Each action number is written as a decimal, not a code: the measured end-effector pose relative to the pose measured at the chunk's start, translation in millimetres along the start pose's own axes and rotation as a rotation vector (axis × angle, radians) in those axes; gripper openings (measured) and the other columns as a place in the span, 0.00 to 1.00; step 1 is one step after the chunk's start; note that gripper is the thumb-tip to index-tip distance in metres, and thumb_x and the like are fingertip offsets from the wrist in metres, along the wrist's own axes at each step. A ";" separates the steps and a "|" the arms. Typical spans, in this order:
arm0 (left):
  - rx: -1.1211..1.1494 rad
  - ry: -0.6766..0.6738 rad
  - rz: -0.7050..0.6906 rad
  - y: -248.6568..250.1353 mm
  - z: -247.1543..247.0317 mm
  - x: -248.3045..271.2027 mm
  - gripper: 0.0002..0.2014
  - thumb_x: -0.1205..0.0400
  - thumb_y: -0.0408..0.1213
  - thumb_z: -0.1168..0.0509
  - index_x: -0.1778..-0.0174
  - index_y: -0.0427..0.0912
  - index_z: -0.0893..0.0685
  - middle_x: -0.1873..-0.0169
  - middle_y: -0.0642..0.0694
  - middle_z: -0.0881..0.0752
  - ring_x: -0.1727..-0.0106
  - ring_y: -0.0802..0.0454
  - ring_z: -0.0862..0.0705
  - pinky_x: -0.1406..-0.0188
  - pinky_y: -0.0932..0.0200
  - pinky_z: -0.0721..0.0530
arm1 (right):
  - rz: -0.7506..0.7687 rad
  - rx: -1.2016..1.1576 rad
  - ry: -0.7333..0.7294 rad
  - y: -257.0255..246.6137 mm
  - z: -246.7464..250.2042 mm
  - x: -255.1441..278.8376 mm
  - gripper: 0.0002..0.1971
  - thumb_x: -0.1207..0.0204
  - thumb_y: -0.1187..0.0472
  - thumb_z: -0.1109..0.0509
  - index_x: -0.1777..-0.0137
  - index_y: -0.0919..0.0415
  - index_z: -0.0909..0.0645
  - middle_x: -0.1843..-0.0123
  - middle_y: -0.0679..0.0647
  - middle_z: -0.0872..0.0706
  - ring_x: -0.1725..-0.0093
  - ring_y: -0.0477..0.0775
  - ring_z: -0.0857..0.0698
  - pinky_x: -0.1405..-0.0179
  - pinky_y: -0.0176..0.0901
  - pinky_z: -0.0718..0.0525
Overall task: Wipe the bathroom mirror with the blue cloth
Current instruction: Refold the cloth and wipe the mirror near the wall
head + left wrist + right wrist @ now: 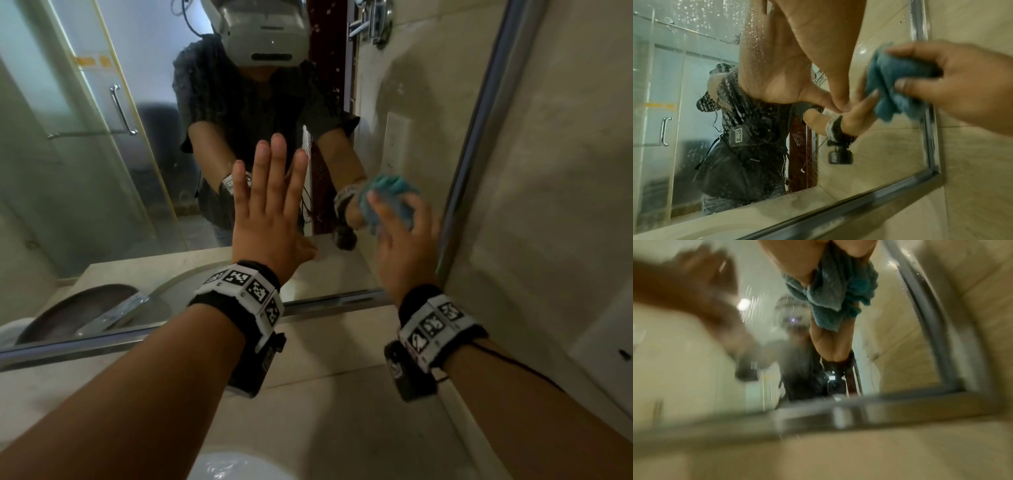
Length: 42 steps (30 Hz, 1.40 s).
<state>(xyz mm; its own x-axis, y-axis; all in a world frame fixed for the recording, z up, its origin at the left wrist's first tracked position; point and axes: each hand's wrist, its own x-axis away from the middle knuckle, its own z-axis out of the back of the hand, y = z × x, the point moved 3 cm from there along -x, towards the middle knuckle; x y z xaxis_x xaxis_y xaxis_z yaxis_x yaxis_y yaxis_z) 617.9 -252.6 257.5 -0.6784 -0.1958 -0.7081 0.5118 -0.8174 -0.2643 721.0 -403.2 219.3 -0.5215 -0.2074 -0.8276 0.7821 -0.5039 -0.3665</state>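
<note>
Both forearms reach up from the bottom of the head view, each with a marker-covered wrist band. Below them lies the pale counter (342, 404), with the white rim of a basin (233, 469) at the very bottom edge. Further out, the left hand (270, 219) is spread flat, fingers straight and together, palm on the glass and holding nothing — most likely a brace to steady the body while the other arm works. To its right, the right hand (404, 236) has its fingers curled round the bunched blue cloth (394, 195) and pushes it against the bathroom mirror (102, 171), close to the metal frame (479, 137) near the lower right corner. The right wrist view is smeared with blur, which suggests the cloth is mid-stroke. Beyond the hands, the left wrist view shows droplets dotting the upper glass — that area looks unwiped, so I judge much of the job remains.
</note>
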 end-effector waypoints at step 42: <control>-0.200 -0.097 -0.068 -44.7 44.7 -36.8 0.71 0.41 0.71 0.29 0.21 0.41 0.73 0.21 0.36 0.67 0.18 0.38 0.60 0.27 0.36 0.69 | 0.182 0.001 -0.169 -87.8 19.9 -62.4 0.32 0.26 0.71 0.31 0.25 0.45 0.30 0.33 0.61 0.30 0.40 0.70 0.27 0.42 0.60 0.20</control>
<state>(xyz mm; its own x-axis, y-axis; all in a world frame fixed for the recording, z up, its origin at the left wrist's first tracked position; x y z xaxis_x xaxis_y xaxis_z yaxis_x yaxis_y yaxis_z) 596.4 -233.0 324.7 -0.7574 -0.2029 -0.6206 0.5510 -0.7085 -0.4409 678.1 -362.7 311.7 -0.4216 -0.4319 -0.7973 0.8681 -0.4464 -0.2172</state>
